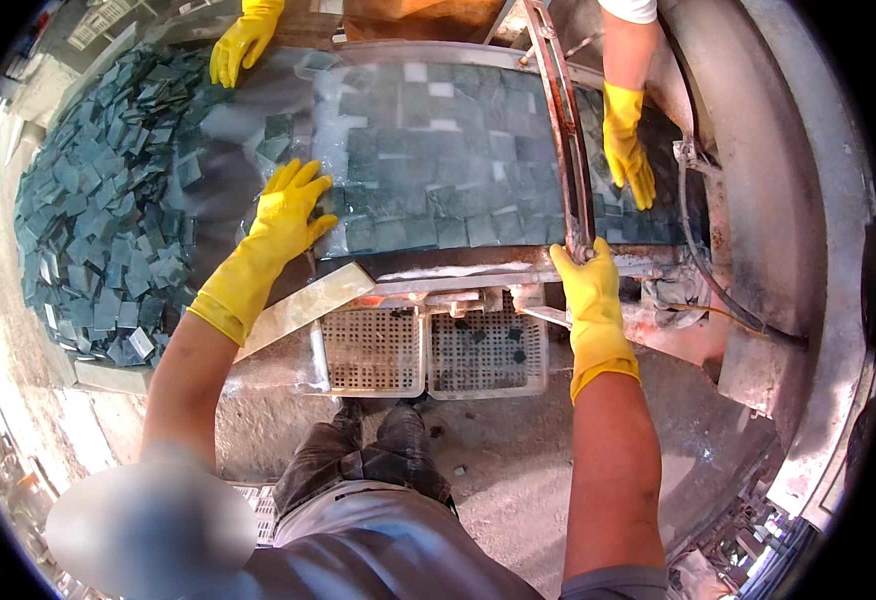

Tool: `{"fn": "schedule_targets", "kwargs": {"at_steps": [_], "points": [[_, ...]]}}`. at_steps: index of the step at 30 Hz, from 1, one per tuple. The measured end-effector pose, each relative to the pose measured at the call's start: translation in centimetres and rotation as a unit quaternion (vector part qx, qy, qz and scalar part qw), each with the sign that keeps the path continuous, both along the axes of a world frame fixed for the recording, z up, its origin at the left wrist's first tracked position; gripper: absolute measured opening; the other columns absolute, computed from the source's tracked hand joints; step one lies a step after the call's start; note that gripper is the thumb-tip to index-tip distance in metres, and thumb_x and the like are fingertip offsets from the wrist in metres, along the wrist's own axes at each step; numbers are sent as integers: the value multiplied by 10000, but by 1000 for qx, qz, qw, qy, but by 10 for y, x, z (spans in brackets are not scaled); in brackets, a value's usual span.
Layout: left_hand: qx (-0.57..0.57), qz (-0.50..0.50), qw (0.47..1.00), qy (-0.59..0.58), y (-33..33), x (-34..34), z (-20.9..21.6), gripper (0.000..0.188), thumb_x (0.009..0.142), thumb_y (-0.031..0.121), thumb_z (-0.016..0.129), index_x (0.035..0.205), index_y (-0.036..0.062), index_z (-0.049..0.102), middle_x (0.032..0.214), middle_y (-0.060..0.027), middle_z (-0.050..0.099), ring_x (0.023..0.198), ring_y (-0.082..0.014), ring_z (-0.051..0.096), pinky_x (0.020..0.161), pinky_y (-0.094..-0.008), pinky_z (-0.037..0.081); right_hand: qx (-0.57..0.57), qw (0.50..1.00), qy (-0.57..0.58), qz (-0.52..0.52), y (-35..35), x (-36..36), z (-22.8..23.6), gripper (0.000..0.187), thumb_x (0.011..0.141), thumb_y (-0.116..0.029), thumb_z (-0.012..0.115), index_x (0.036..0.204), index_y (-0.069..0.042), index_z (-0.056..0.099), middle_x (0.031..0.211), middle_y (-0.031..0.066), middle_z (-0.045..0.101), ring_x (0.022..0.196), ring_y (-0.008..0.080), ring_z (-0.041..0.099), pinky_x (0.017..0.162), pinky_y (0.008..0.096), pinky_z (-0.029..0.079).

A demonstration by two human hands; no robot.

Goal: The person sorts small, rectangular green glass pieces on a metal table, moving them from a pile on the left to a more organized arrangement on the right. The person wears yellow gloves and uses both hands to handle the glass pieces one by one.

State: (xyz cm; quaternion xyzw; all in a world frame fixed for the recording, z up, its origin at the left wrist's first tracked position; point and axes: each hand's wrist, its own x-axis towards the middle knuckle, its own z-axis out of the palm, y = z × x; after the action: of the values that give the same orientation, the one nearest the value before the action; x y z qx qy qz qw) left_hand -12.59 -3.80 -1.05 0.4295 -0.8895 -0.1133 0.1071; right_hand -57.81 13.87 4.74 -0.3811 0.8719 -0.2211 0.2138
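My left hand (291, 212), in a yellow rubber glove, lies with fingers spread at the left end of rows of dark green square tiles (428, 205). The tiles sit flat and wet on a belt-like surface, with several pale ones among them. My right hand (592, 290), gloved the same way, is closed at the near end of a rusty slotted metal bar (565, 130) that spans the surface. Its fingertips are partly hidden there. A few loose tiles (276, 135) lie just beyond my left hand.
A large heap of loose tiles (103, 210) lies at left. Across from me, a co-worker's yellow-gloved hands (243, 48) reach in, one beyond the bar. Two perforated plastic crates (373, 350) stand below the near edge, beside a pale slanted board (303, 310). A hose (693, 240) hangs at right.
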Motion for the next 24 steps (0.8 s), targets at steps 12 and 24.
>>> {"fn": "schedule_targets", "kwargs": {"at_steps": [12,24], "points": [[-30,-126,992,-1,17,17,18,450,811,290,859,1198,83,758,1531,-221,590,1431,-497,506,1199,-571,418,6,999,38,-7,1,2,2,636,839,-502,854,1195,-7,675,1042,237,783,1004,458,737,862,490,572],[-28,-30,998,-45,19,67,30,753,876,337,819,1554,127,569,1587,-250,527,1455,-507,471,1256,-559,350,-9,1000,29,-2,1,4,7,586,851,-465,851,1157,-1,668,1016,236,784,973,453,747,832,489,576]]}}
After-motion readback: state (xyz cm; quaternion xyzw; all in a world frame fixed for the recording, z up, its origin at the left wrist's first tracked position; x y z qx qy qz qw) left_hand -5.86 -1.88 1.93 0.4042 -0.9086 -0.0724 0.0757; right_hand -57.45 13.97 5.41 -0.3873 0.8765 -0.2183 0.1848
